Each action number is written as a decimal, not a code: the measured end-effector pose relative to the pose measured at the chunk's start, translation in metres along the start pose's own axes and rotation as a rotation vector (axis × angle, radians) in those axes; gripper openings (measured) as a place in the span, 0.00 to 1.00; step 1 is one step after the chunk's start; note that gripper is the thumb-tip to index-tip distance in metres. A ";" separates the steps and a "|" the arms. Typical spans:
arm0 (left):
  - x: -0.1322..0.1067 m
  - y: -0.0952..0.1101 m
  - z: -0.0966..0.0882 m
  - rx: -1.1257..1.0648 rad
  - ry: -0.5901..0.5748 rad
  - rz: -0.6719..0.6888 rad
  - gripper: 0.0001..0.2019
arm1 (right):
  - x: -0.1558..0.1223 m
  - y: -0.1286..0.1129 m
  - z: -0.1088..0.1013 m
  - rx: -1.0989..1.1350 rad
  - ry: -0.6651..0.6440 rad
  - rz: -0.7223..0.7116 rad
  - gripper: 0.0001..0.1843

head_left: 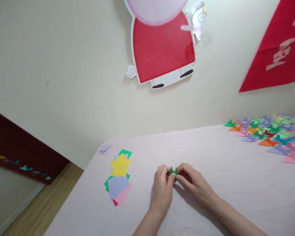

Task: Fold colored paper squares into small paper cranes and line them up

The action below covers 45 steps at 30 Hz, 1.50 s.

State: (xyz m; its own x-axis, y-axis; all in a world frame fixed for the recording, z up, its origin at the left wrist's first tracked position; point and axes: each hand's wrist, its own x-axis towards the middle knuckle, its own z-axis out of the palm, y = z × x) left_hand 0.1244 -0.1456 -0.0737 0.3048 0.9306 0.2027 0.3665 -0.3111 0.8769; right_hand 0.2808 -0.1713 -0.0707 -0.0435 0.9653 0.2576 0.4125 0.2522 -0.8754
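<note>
A small piece of folded green paper (173,171) with two pointed tips is held just above the pale cloth, between both hands. My left hand (162,186) pinches its left side, the thumb pressed on the front. From the right, my right hand (193,182) grips the other edge between thumb and fingertips. The tips point upward; the fingers cover part of the lower body of the fold.
Loose coloured paper sheets (118,188) lie in an overlapping pile at left, with a folded lilac piece (105,149) behind them. Several rows of folded paper figures (270,132) stand at the back right. The wall borders the cloth-covered surface (88,203), whose left edge drops to a wooden floor.
</note>
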 end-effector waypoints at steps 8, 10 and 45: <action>0.001 0.011 0.001 -0.062 0.061 -0.052 0.04 | -0.002 -0.006 -0.003 -0.031 0.080 -0.049 0.10; 0.002 0.012 0.000 -0.101 0.060 -0.042 0.04 | -0.002 -0.006 -0.004 -0.026 0.082 -0.044 0.10; 0.008 0.006 -0.003 -0.273 0.066 -0.060 0.10 | 0.007 0.001 -0.006 0.327 -0.015 0.237 0.15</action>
State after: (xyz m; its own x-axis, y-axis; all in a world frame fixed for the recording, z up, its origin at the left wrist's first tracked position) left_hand 0.1262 -0.1393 -0.0658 0.2287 0.9591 0.1666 0.1293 -0.1996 0.9713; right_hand 0.2861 -0.1648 -0.0672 0.0036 0.9996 0.0287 0.1019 0.0282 -0.9944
